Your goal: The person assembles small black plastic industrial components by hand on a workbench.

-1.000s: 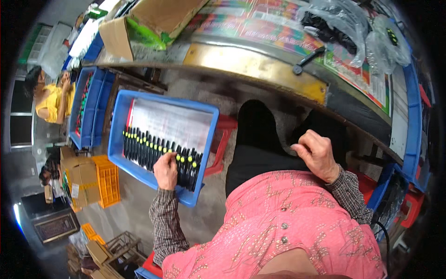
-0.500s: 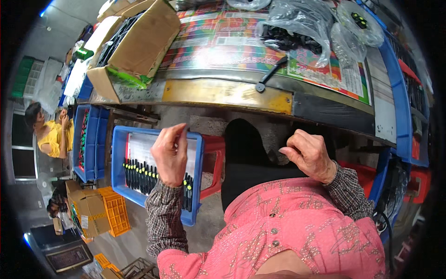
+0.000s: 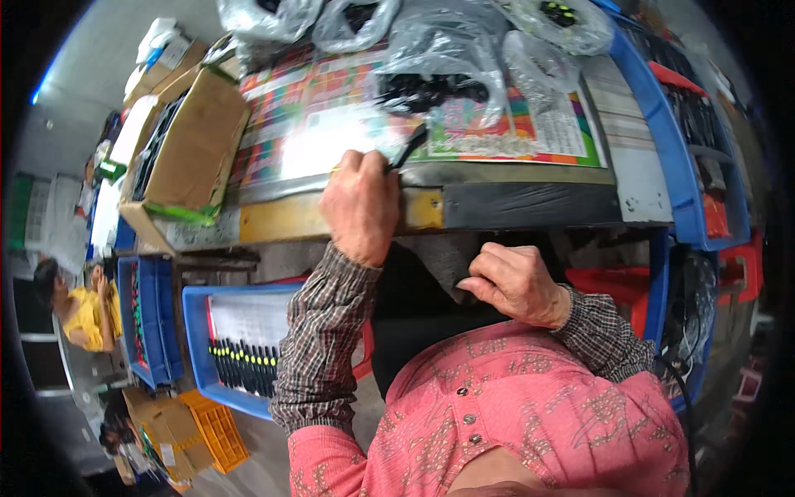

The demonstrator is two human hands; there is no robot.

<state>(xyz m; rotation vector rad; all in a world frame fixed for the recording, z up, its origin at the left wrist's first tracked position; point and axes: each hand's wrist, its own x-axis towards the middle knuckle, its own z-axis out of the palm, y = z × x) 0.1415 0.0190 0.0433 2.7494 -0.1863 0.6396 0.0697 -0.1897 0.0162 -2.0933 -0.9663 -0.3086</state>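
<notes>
Latest change: the left hand [image 3: 362,207] had gone from the tray to the front edge of the bench [image 3: 497,172], so the work seemed to have passed from the row to the stick.

Left hand: just off centre toward 11 o'clock; fingers curled over the near end of a black stick [image 3: 408,147], narrow. Whether it gripped or only touched could not be told.

Black stick: toward 12 o'clock, its far end clear of the fingers, pointing toward 1 o'clock.

Right hand [image 3: 517,286]: between 3 and 4 o'clock, above the lap; loosely curled, nothing seen in it.

Blue tray [image 3: 195,331]: 8 o'clock, partly behind the left sleeve [image 3: 319,331]; contents, a row of black pieces [image 3: 240,364] with yellow-green spots, upon a white sheet [image 3: 248,315].

Plastic bag [image 3: 447,50]: 12 o'clock, black parts [image 3: 431,91] at its mouth.

Cardboard box [image 3: 199,141]: 10 o'clock.

Differences from the earlier view: the left hand had been raised over the tray; the stick had lain untouched, its round end exposed, now covered. The right hand had kept much the same curl.
</notes>
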